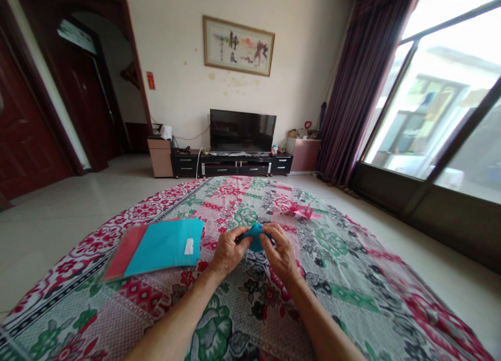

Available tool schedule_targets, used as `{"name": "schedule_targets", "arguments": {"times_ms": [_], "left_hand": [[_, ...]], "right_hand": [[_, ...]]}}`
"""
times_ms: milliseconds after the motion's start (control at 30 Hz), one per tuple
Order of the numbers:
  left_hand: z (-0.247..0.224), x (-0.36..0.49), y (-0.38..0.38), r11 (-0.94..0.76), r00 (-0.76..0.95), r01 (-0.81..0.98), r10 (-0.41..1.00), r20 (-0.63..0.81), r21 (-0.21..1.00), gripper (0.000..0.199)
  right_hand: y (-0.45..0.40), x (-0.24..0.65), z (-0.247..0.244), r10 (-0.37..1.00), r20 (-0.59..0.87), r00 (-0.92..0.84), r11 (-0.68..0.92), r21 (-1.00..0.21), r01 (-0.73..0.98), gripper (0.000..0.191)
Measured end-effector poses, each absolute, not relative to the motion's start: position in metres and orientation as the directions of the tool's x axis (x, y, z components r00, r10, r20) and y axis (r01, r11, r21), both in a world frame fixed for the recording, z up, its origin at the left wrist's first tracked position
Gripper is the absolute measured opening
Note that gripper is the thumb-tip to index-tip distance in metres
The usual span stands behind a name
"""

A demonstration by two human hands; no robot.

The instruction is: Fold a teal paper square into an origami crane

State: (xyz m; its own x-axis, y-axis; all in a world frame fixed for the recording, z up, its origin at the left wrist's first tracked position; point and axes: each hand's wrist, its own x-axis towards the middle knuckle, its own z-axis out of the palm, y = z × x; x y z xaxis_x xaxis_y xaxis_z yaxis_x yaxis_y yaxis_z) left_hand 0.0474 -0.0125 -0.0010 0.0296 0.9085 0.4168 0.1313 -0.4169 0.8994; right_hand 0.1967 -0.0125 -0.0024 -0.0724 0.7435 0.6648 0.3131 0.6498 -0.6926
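A small piece of folded blue paper [257, 242] is held just above the table, between my two hands. My left hand [230, 250] pinches its left side with thumb and fingers. On the opposite side, the thumb and fingers of my right hand [281, 251] are closed on the same paper. Parts of its folds are hidden behind my fingers. To the left lies a clear packet with blue sheets [164, 245] and red sheets [127, 251], a white label near its right end. Beyond my right hand rest pink folded paper figures [303, 211].
A flowered cloth [344, 293] covers the round table. Past its far edge stand a low black cabinet [235, 165] and a television [242, 131]. Purple curtains [338, 89] and a large window are to the right, with a dark red door [27, 110] on the left.
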Motion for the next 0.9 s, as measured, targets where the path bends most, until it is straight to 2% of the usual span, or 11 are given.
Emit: {"name": "schedule_targets", "arguments": {"times_ms": [133,333,600,767,900], "left_hand": [[0.000,0.048,-0.013,-0.376,0.031,0.112,0.926,0.375,0.920,0.021],[0.000,0.048,-0.012,-0.422,0.057,0.111,0.907,0.418,0.900,0.017],[-0.002,0.049,-0.013,-0.370,0.110,0.081,0.926,0.361,0.926,0.026],[-0.007,0.048,-0.012,-0.376,0.105,0.032,0.923,0.371,0.926,0.038],[-0.009,0.048,-0.011,-0.354,0.093,0.005,0.931,0.352,0.935,0.036]], "right_hand": [[-0.011,0.196,-0.005,0.766,0.642,-0.044,0.624,-0.724,0.296,0.012],[-0.011,0.196,-0.005,0.778,0.627,-0.046,0.611,-0.736,0.293,0.011],[-0.012,0.195,-0.001,0.735,0.675,-0.067,0.658,-0.685,0.312,0.012],[-0.008,0.195,-0.010,0.728,0.683,-0.058,0.663,-0.681,0.311,0.012],[-0.005,0.195,-0.016,0.745,0.667,-0.025,0.637,-0.699,0.325,0.011]]}}
